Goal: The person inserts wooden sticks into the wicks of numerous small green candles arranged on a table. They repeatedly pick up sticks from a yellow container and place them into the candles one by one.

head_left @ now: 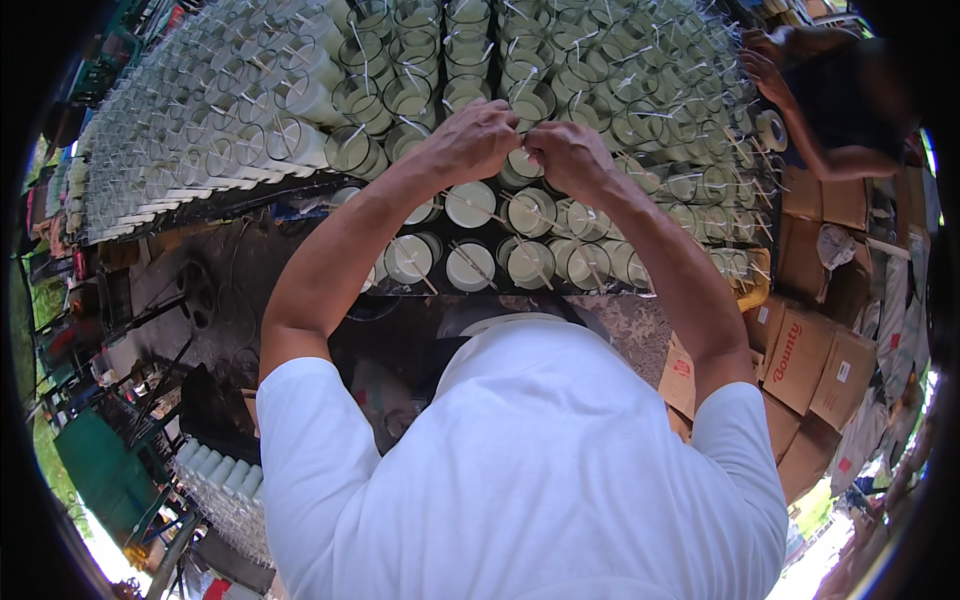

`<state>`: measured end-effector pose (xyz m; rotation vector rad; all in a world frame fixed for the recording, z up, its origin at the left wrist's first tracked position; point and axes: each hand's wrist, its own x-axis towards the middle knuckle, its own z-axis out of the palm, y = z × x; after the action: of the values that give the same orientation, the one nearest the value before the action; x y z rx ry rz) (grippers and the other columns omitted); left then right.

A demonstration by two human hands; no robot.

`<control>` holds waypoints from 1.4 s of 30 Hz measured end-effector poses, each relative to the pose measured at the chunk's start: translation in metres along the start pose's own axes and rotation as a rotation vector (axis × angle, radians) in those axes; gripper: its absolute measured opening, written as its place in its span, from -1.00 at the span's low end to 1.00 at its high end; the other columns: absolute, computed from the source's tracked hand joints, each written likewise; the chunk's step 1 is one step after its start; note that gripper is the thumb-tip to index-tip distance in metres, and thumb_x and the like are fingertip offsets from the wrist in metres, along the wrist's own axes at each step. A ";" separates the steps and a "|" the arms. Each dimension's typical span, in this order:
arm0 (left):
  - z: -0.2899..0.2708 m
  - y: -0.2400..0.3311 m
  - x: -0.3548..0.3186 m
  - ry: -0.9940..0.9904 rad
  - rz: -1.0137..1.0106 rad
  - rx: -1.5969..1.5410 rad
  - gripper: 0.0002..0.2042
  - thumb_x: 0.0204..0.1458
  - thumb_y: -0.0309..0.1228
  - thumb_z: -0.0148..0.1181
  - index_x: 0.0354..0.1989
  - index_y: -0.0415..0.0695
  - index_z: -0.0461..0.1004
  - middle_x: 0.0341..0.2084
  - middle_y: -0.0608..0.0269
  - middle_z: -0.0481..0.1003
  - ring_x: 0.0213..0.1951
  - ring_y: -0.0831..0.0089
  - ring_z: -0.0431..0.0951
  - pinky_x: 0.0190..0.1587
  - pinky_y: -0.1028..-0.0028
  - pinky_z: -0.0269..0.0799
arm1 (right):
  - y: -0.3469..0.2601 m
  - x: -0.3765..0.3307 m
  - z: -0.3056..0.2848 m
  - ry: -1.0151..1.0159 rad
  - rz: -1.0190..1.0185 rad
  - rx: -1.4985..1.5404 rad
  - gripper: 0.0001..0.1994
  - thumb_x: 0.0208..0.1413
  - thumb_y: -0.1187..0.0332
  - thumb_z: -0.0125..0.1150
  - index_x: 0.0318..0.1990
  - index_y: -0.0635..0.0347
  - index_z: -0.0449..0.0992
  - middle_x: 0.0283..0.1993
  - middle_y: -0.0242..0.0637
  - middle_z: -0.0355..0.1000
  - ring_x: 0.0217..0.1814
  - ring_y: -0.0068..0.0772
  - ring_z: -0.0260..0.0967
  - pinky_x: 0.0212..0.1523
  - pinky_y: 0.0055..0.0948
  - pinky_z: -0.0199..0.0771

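i see my left hand (468, 140) and right hand (568, 155) drawn close together, fingertips pinched over one glass candle jar (522, 163) mid-table; what they grip is too small to tell. jars of pale wax (470, 266) with sticks across their mouths crowd the table (200, 290) nearly to its near edge, leaving a bare strip only at the left. another person's hands (765, 60) work the far right edge. cardboard boxes (800, 355) hem in the right side.
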<state>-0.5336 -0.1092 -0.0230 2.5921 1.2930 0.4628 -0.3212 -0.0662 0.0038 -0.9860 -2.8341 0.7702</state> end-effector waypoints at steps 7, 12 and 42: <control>0.009 -0.002 -0.004 0.025 0.023 0.013 -0.79 -0.19 -0.60 0.25 -0.32 -0.14 0.65 -0.34 0.19 0.57 -0.11 0.20 0.57 0.01 0.23 0.48 | 0.006 0.001 0.006 0.060 -0.142 -0.088 -0.88 0.11 0.50 0.20 -0.18 0.22 0.48 -0.18 -0.14 0.52 -0.02 0.02 0.51 -0.08 -0.07 0.51; 0.005 0.000 -0.001 0.018 0.054 0.047 -0.82 -0.23 -0.60 0.28 -0.37 -0.16 0.62 -0.37 0.19 0.57 -0.14 0.20 0.58 0.00 0.24 0.49 | 0.019 0.005 0.008 0.049 -0.216 -0.035 -0.84 0.02 0.61 0.22 -0.25 0.22 0.43 -0.25 -0.16 0.46 -0.14 0.05 0.45 -0.14 -0.05 0.42; 0.002 0.002 -0.002 0.066 0.009 -0.032 -0.91 -0.10 -0.61 0.26 -0.40 -0.18 0.61 -0.40 0.18 0.52 -0.21 0.17 0.52 -0.09 0.21 0.47 | 0.030 0.010 0.004 -0.022 -0.303 -0.126 -0.82 0.00 0.53 0.23 -0.22 0.11 0.50 -0.27 -0.24 0.49 -0.11 -0.05 0.53 -0.21 -0.08 0.47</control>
<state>-0.5329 -0.1119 -0.0250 2.5782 1.2842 0.5698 -0.3131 -0.0414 -0.0146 -0.5387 -2.9806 0.5803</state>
